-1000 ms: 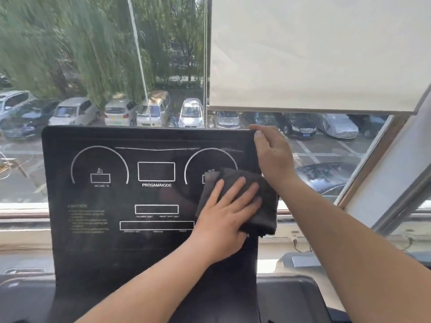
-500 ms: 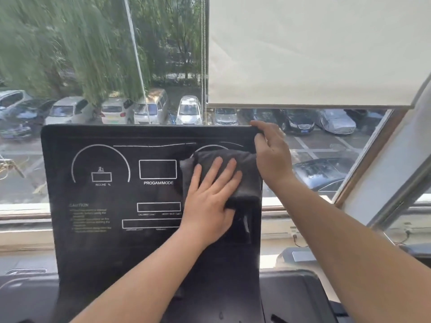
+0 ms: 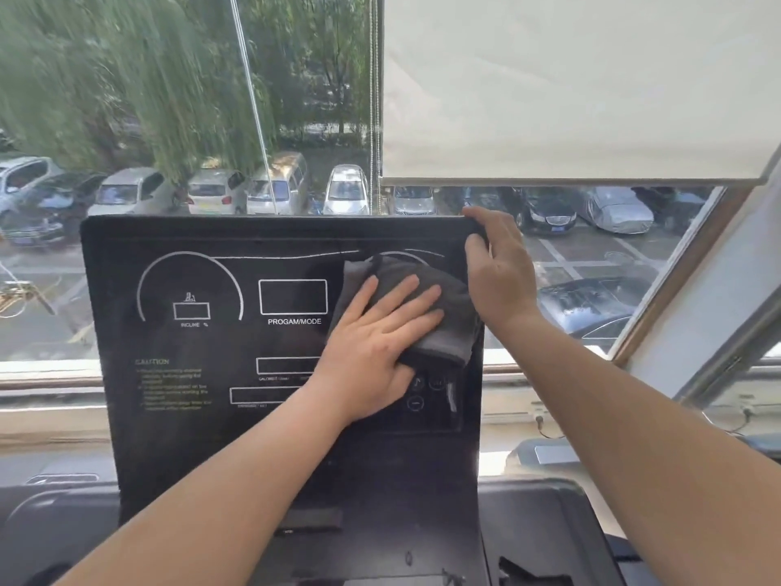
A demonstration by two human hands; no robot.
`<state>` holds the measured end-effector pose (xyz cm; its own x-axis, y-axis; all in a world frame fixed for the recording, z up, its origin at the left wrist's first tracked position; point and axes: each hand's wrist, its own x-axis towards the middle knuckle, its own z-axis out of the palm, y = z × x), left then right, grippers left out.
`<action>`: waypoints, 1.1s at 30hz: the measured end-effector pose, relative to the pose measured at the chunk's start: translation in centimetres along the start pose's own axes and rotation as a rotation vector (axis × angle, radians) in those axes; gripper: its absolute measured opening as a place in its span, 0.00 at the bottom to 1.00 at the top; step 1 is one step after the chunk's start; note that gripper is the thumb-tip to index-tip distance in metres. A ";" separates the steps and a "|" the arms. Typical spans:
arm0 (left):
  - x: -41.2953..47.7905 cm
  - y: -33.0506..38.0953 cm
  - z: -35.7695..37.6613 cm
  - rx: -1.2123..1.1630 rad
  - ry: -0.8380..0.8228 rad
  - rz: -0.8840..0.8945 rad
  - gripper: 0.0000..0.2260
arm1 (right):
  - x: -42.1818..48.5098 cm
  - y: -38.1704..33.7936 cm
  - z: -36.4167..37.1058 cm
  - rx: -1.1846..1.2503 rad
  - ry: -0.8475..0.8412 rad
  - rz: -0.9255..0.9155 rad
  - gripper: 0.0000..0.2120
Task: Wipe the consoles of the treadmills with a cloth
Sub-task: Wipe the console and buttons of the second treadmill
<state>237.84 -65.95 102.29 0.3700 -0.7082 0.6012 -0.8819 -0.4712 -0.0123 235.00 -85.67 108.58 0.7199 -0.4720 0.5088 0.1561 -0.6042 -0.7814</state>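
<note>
The dark grey cloth (image 3: 452,327) lies folded flat against the right part of the treadmill console (image 3: 190,416), just right of centre frame. It looks soft, light and limp, so it should slide easily over the glossy black face and bunch if pushed by one edge; a flat palm over its middle seems the best hold. The left hand (image 3: 372,353) does that, fingers (image 3: 405,289) straight and spread wide, pressing it. The right hand (image 3: 498,272) grips the treadmill console's upper right corner, fingers curled over the top edge. Beyond the window are parked cars (image 3: 346,190) and a half-lowered roller blind (image 3: 570,86).
</note>
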 end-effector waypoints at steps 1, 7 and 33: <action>-0.5 1.2 0.8 -0.064 0.033 -0.064 0.29 | 0.0 0.1 0.0 -0.006 0.007 -0.004 0.19; -7.8 5.3 5.0 -0.173 -0.263 0.108 0.29 | 0.0 0.4 0.2 -0.038 0.021 -0.013 0.19; -9.9 5.7 3.9 -0.092 -0.366 0.192 0.25 | -3.9 0.8 -0.4 0.056 -0.111 0.191 0.23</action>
<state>230.29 -63.64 93.13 0.2612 -0.9263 0.2716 -0.9612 -0.2755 -0.0154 232.05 -84.51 106.10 0.8093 -0.4992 0.3095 0.0450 -0.4726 -0.8801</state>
